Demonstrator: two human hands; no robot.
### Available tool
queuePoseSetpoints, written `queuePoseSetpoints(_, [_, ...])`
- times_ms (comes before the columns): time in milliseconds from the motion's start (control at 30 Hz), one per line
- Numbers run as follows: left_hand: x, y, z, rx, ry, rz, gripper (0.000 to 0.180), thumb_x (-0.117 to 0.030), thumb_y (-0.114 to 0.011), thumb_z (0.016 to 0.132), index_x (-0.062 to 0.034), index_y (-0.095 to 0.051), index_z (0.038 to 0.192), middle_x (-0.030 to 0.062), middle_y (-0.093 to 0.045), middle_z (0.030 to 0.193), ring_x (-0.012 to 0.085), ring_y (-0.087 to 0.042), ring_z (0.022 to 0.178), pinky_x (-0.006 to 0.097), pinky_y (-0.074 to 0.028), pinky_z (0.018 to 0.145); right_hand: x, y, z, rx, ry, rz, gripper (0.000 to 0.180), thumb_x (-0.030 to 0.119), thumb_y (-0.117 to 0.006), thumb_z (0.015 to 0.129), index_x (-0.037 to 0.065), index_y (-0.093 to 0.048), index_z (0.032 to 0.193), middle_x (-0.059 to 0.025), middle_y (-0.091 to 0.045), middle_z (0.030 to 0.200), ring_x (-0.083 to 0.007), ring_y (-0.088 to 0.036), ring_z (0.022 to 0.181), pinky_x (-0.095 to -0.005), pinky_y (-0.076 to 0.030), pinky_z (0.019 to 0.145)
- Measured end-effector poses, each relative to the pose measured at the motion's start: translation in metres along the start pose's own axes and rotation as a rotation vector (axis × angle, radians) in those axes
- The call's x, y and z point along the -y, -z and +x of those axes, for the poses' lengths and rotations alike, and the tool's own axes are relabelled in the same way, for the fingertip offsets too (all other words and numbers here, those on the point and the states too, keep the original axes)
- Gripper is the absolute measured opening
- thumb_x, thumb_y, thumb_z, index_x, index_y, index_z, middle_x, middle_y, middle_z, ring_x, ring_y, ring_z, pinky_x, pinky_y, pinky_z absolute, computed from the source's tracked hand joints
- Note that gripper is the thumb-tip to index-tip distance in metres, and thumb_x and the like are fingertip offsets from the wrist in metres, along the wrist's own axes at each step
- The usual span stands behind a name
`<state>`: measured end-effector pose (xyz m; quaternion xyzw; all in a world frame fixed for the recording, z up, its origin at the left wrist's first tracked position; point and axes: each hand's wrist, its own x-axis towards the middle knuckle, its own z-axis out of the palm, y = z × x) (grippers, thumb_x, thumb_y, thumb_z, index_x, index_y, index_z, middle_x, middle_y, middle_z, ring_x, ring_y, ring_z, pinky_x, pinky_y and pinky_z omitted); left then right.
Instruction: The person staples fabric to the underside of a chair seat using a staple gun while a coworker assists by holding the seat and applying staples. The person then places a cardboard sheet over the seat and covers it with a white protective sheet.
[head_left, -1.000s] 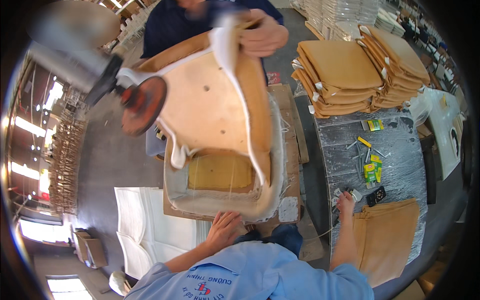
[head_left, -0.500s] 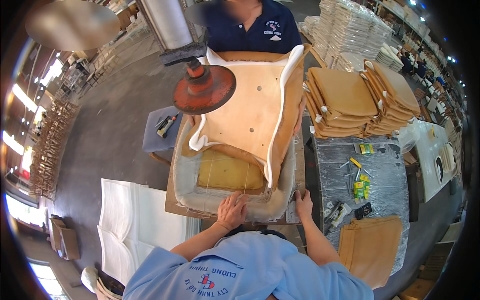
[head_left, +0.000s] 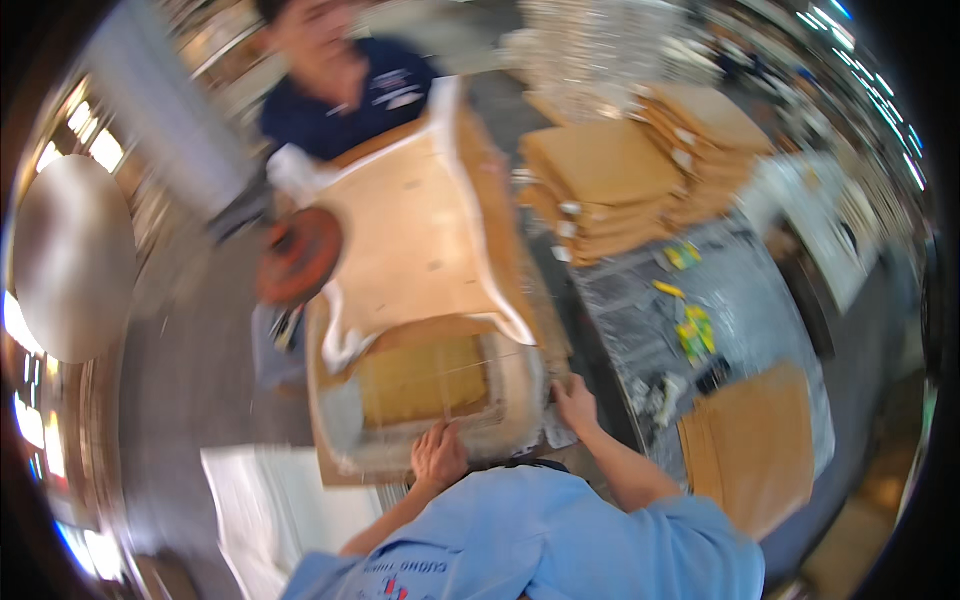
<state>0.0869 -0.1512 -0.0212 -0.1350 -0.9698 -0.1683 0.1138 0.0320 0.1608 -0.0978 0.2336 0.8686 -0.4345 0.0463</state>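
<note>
Cushion shell (head_left: 430,400), a tan and white upholstered seat piece, lies on a low work stand straight ahead of me, its near rim just above my chest. I see a yellow foam block (head_left: 425,380) set inside its lower half, and a large pale panel (head_left: 420,230) with white fabric edging tilts up from its far side. My left hand (head_left: 438,455) lies flat and open on the near rim, fingers spread toward the foam. My right hand (head_left: 577,403) is at the shell's right corner, fingers curled on the edge; the blur keeps me from telling how firmly it grips.

Across the stand a person in a dark blue shirt (head_left: 345,95) faces me, and a round orange-red disc (head_left: 300,255) sits beside the panel's left edge, though I cannot tell what carries it.

To my right a table (head_left: 760,300) with a grey cover bears small yellow and green items (head_left: 690,325), a dark tool (head_left: 712,375) and a flat tan sheet (head_left: 755,445). Stacks of tan cushions (head_left: 600,185) stand at its far end. A white sheet (head_left: 265,500) lies on the floor at my left.
</note>
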Motion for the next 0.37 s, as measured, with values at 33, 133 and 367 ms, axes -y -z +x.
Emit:
queuePoseSetpoints(33, [0.000,-0.001,-0.005,0.003,0.017,0.001,0.040,-0.016,-0.070,0.092,-0.0140,-0.073,0.132,0.0137,-0.074,0.129,0.0363,-0.071,0.115,0.052,-0.054,0.095,0.003,-0.001,-0.004,0.014,-0.014,-0.015,0.064,0.055,-0.065,0.107,0.003,-0.062,0.144,-0.0310,-0.075,0.129,-0.0498,-0.071,0.123,-0.0556,-0.056,0.104])
queuePoseSetpoints(133, [-0.008,-0.001,-0.006,0.030,0.005,0.005,0.042,-0.014,-0.068,0.094,-0.0132,-0.071,0.136,0.0155,-0.075,0.127,0.0395,-0.070,0.116,0.054,-0.054,0.095,-0.002,0.005,-0.006,-0.075,-0.091,0.283,0.048,0.046,-0.067,0.108,0.008,-0.072,0.137,-0.0190,-0.079,0.125,-0.0347,-0.076,0.116,-0.0414,-0.059,0.099])
queuePoseSetpoints(367, [-0.008,-0.004,-0.005,0.126,-0.044,-0.014,0.047,-0.013,-0.070,0.096,-0.0112,-0.070,0.144,0.0222,-0.069,0.136,0.0419,-0.068,0.117,0.055,-0.055,0.095,-0.106,0.041,-0.060,-0.388,-0.401,0.344,0.036,0.036,-0.074,0.103,0.007,-0.080,0.124,-0.0136,-0.084,0.115,-0.0251,-0.081,0.108,-0.0396,-0.063,0.100])
